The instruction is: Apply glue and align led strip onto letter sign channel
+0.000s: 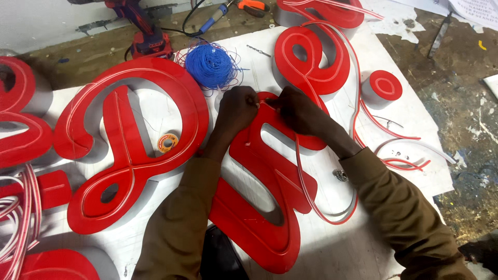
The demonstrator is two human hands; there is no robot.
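A large red sign letter (270, 176) with grey sides lies face up on a white board (342, 243) in front of me. A red and white flexible light strip (311, 192) runs along its face and loops off to the right. My left hand (236, 111) and my right hand (295, 111) meet at the letter's top end, both pinching the strip there against the red face. What lies under my fingertips is hidden.
Other red sign letters lie around: a big looped one (132, 129) at left, another (306, 59) behind my hands, a round dot piece (382, 86) at right. A ball of blue wire (210, 65), a red cordless drill (145, 31), a small solder spool (167, 141) and coiled strip (18, 218) are nearby.
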